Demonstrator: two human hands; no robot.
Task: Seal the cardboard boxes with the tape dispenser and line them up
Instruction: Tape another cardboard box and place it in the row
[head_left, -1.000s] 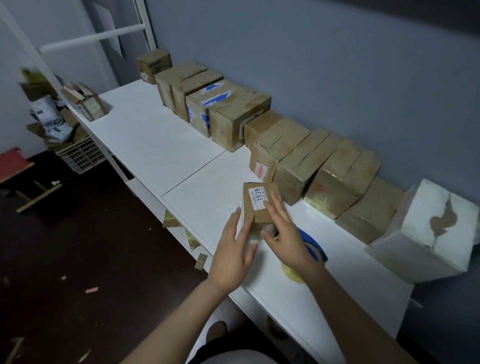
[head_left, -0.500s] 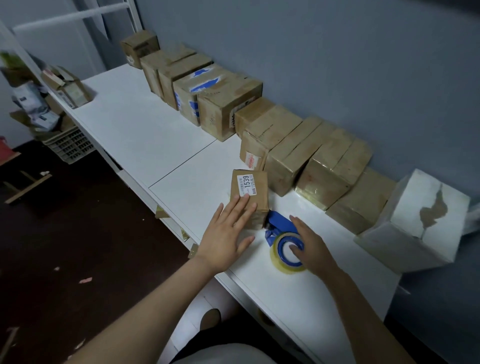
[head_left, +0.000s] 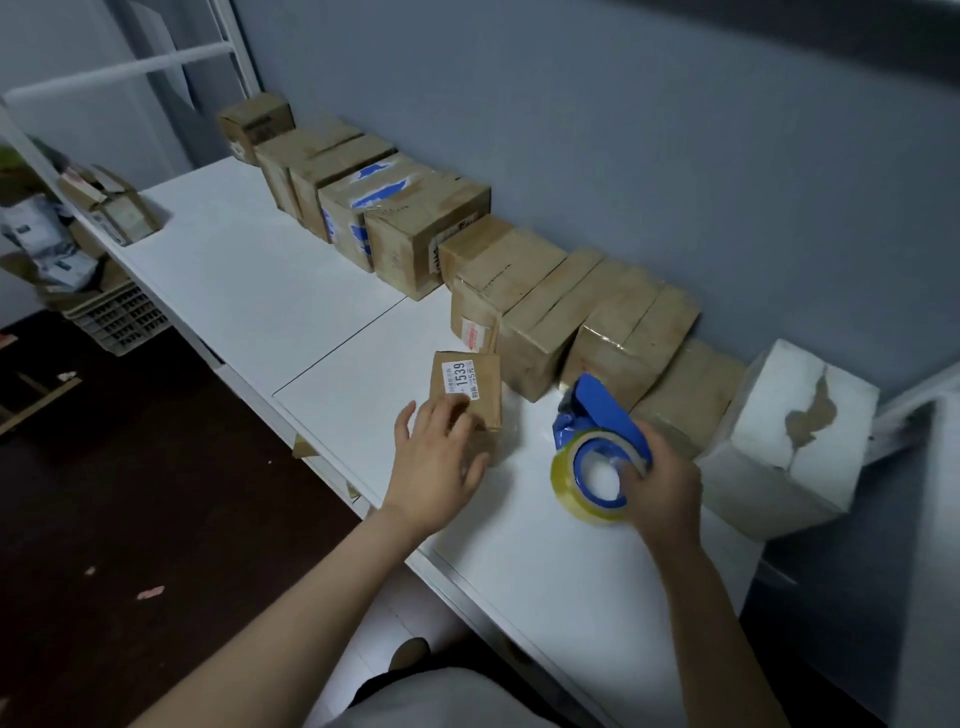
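The right hand (head_left: 662, 491) had lifted the tape dispenser (head_left: 602, 413) off the table (head_left: 545, 597), fingers curled round it; the left hand (head_left: 436, 467) stayed on the small box (head_left: 470, 382), fingers relaxed

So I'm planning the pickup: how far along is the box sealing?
Looks mostly done: a row of boxes stands along the wall. In hand: the left hand rests on a small labelled box apart from the row, and the right hand grips the tape dispenser. Left: tape that box and slide it into line.
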